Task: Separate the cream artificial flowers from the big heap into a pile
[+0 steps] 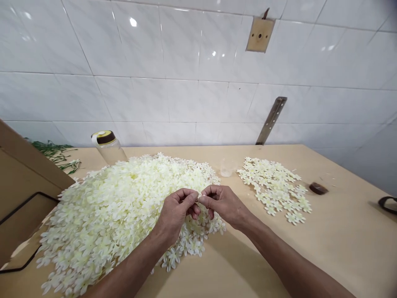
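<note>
My left hand (181, 209) and my right hand (225, 203) meet fingertip to fingertip over the right edge of a big heap of artificial flowers (124, 207). Both pinch a small whitish artificial flower (199, 195) between thumb and forefinger; most of it is covered by my fingers. The heaped flowers are cream-white with pale yellow centres. To the right of my hands, a smaller spread of the same flowers (273, 182) lies flat on the table.
A clear bottle (112, 152) with a brown and yellow cap stands behind the heap. Nearby are a small clear cup (227, 167), a dark brown piece (318, 188), green stems (56, 153) and a cardboard box (27, 174). A metal bracket (271, 120) leans at the tiled wall.
</note>
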The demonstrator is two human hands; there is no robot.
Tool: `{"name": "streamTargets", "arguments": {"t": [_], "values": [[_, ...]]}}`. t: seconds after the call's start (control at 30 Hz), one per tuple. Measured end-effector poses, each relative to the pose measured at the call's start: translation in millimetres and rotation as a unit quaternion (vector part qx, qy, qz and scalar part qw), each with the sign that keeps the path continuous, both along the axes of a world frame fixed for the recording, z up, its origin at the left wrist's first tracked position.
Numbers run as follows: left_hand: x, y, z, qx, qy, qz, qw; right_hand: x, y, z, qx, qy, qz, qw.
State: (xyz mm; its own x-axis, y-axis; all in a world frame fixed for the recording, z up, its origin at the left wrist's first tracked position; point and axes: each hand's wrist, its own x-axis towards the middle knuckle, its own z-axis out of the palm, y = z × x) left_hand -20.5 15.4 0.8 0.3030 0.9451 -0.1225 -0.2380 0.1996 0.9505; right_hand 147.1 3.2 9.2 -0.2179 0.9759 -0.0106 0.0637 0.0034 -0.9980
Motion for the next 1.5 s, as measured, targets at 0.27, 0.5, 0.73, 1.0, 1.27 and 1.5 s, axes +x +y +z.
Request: {"name": "streamTargets", "arguments": {"t": [0.27, 0.5, 0.73, 1.0, 1.27, 1.5], "values": [[0.0, -2.6, 3.8, -0.016, -0.033, -0.025, 0.999, 0.6, -1.4, 2.1, 0.011, -0.045, -0.019, 0.999], [1.8, -3.4, 2.5, -0.045, -0.064, -0.042, 0.996, -3.2, -4.5, 0.5, 0.031, -0.098, -0.032, 0.994], [0.6, -3.5, -2.2, -0.053, -0.072, -0.06, 0.994, -5.0, -6.1, 0.5, 0.046, -0.125, -0.028, 0.991], [-0.3, -1.9, -0.4, -0.062, -0.091, -0.056, 0.992, -4.9, -4.4, 1.0, 0.001, -0.066, -0.014, 0.998], [0.4, 1.9, -1.9, -0.055, -0.09, 0.004, 0.994, -4.7, -3.4, 8.0, -0.034, 0.044, 0.052, 0.997], [-0.8, 1.6, -1.6, -0.053, -0.08, -0.007, 0.995, -4.7, -3.4, 7.1, -0.029, -0.011, 0.033, 0.999]]}}
